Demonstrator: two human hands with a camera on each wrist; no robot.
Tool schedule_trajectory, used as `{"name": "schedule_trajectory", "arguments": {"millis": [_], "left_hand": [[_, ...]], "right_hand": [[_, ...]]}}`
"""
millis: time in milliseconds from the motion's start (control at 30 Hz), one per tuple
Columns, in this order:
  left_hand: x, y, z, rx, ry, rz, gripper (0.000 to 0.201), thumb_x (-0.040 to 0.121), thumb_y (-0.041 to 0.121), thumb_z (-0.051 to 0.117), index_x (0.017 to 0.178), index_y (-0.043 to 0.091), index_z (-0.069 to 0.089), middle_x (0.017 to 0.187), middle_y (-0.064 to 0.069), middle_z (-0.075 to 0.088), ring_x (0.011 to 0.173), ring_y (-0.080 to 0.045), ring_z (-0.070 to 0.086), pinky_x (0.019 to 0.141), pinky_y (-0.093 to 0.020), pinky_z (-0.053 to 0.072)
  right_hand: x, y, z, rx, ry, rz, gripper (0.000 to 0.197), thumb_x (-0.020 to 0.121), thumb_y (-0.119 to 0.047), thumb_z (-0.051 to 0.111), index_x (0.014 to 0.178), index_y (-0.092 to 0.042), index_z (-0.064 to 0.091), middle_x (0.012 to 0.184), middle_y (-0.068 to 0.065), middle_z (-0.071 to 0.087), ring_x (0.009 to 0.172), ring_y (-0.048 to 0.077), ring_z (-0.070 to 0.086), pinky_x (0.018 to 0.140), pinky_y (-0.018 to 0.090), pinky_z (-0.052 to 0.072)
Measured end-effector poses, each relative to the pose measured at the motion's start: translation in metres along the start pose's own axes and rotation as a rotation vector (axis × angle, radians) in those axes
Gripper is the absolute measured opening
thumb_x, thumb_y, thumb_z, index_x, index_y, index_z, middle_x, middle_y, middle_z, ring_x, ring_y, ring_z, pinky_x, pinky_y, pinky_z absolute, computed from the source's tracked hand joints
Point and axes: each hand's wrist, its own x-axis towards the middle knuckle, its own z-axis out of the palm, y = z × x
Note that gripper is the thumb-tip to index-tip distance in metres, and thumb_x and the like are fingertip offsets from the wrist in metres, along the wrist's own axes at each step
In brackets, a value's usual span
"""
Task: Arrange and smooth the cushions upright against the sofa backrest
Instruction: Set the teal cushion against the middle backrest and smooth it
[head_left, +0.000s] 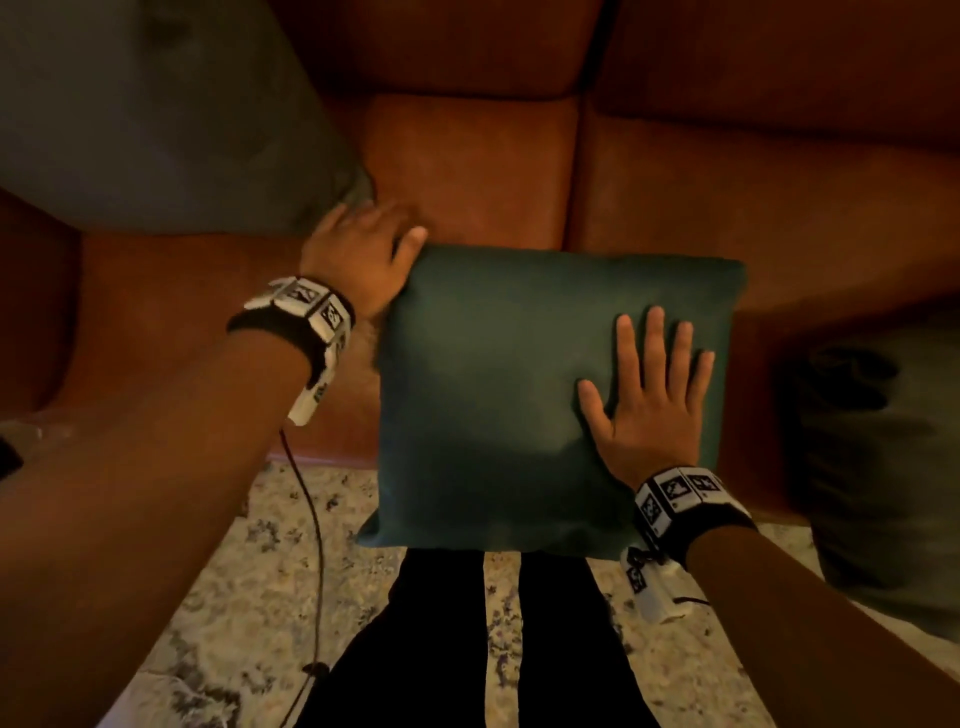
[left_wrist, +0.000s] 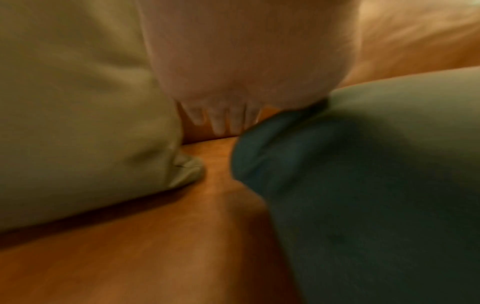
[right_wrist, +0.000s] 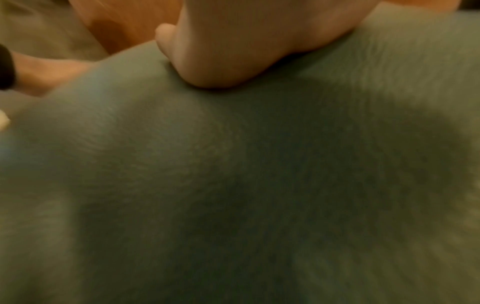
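The green cushion (head_left: 545, 395) lies on the front of the sofa seat (head_left: 171, 322). Its near edge hangs out over the seat's front edge, above the rug (head_left: 249, 587). It is not up against the backrest (head_left: 467, 47) yet.

The right hand (head_left: 647, 400) lies flat on the cushion's right half, with the fingers straight and spread. It presses and holds nothing. The left hand (head_left: 363, 260) is at the cushion's far left corner. Its thumb lies on the top edge, and its fingers go down behind the corner. In the left wrist view the fingers (left_wrist: 221, 121) look fairly straight, so I cannot tell if this grip is tight.

The cushion looks soft and puffy. In the right wrist view the palm sinks into it a little. It is probably light, and it will bend and sag if held by one corner. I think it is best to take it by both side edges, one hand on each, then stand it up and push it back.

A pale cushion (head_left: 156, 114) leans at the back left of the sofa. Another cushion (head_left: 883, 457) sits at the right edge, blurry.
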Motion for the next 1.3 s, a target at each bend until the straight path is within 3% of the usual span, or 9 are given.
{"name": "schedule_trajectory", "arguments": {"millis": [133, 200, 367, 567, 700, 833, 1033, 1200, 1300], "left_hand": [[-0.028, 0.041, 0.017, 0.027, 0.014, 0.559, 0.076, 0.105, 0.064, 0.021, 0.163, 0.016, 0.026, 0.171, -0.007, 0.022, 0.159, -0.024, 0.017, 0.13, -0.045, 0.012], [-0.037, 0.026, 0.033, -0.003, -0.002, 0.449, 0.086, 0.1, 0.073, 0.017, 0.164, 0.015, 0.024, 0.171, -0.008, 0.02, 0.159, -0.026, 0.017, 0.129, -0.046, 0.014], [-0.052, -0.009, 0.036, -0.287, -0.005, -0.298, 0.082, 0.103, 0.064, 0.014, 0.165, 0.011, 0.012, 0.173, -0.012, 0.005, 0.161, -0.026, 0.002, 0.131, -0.045, 0.004], [-0.089, 0.101, 0.044, -0.078, 0.14, 0.356, 0.078, 0.105, 0.061, 0.028, 0.164, 0.01, 0.02, 0.173, -0.011, 0.01, 0.161, -0.027, 0.004, 0.131, -0.046, 0.006], [-0.09, 0.113, 0.064, -0.012, 0.123, 0.28, 0.082, 0.104, 0.064, 0.026, 0.164, 0.008, 0.018, 0.173, -0.012, 0.011, 0.161, -0.026, 0.006, 0.13, -0.046, 0.009], [-0.099, 0.101, 0.074, -0.018, 0.156, 0.313, 0.081, 0.105, 0.063, 0.03, 0.164, 0.008, 0.021, 0.172, -0.01, 0.015, 0.161, -0.024, 0.01, 0.13, -0.045, 0.01], [-0.096, 0.104, 0.08, -0.025, 0.124, 0.289, 0.08, 0.105, 0.062, 0.027, 0.164, 0.009, 0.018, 0.173, -0.009, 0.012, 0.161, -0.023, 0.005, 0.131, -0.044, 0.009], [-0.096, 0.1, 0.081, -0.037, 0.143, 0.306, 0.08, 0.105, 0.061, 0.029, 0.164, 0.007, 0.018, 0.173, -0.01, 0.013, 0.161, -0.023, 0.006, 0.131, -0.044, 0.009], [-0.092, 0.101, 0.081, -0.052, 0.119, 0.312, 0.08, 0.105, 0.06, 0.028, 0.164, 0.008, 0.016, 0.173, -0.009, 0.01, 0.161, -0.023, 0.004, 0.131, -0.043, 0.006]], "right_hand": [[-0.007, 0.001, 0.001, -0.016, 0.014, -0.003, 0.081, 0.098, -0.067, 0.031, 0.165, -0.024, 0.019, 0.173, 0.01, 0.01, 0.16, 0.038, 0.006, 0.125, 0.064, 0.008], [-0.006, 0.005, -0.001, 0.006, 0.009, -0.006, 0.081, 0.097, -0.067, 0.035, 0.165, -0.025, 0.021, 0.173, 0.008, 0.011, 0.16, 0.036, 0.007, 0.125, 0.062, 0.008], [-0.006, -0.001, -0.004, 0.018, -0.02, 0.006, 0.081, 0.097, -0.068, 0.033, 0.165, -0.026, 0.019, 0.174, 0.007, 0.009, 0.16, 0.036, 0.004, 0.125, 0.063, 0.007], [0.006, -0.006, -0.03, 0.056, -0.006, 0.022, 0.073, 0.094, -0.068, 0.042, 0.158, -0.033, 0.039, 0.168, 0.003, 0.03, 0.155, 0.033, 0.025, 0.123, 0.055, 0.02], [0.044, -0.008, -0.05, 0.107, 0.181, -0.108, 0.055, 0.099, -0.052, 0.05, 0.145, -0.023, 0.057, 0.156, 0.009, 0.048, 0.144, 0.034, 0.043, 0.118, 0.052, 0.03], [0.083, -0.003, -0.043, -0.047, -0.115, -0.44, 0.063, 0.102, -0.067, 0.03, 0.159, -0.04, 0.033, 0.169, 0.001, 0.029, 0.156, 0.03, 0.026, 0.126, 0.056, 0.014], [0.139, 0.088, -0.079, -0.072, -0.536, 0.306, 0.087, 0.092, -0.079, -0.006, 0.163, -0.035, 0.016, 0.174, 0.001, 0.002, 0.16, 0.031, -0.001, 0.125, 0.064, -0.003], [0.105, 0.04, -0.07, 0.115, -0.396, -0.425, 0.073, 0.099, -0.072, 0.011, 0.164, -0.039, 0.015, 0.174, -0.004, 0.004, 0.161, 0.023, -0.001, 0.129, 0.049, 0.0], [0.102, 0.072, -0.052, 0.038, -0.414, -0.102, 0.069, 0.099, -0.072, 0.007, 0.163, -0.046, 0.001, 0.173, -0.005, -0.008, 0.16, 0.028, -0.009, 0.127, 0.057, -0.005]]}}
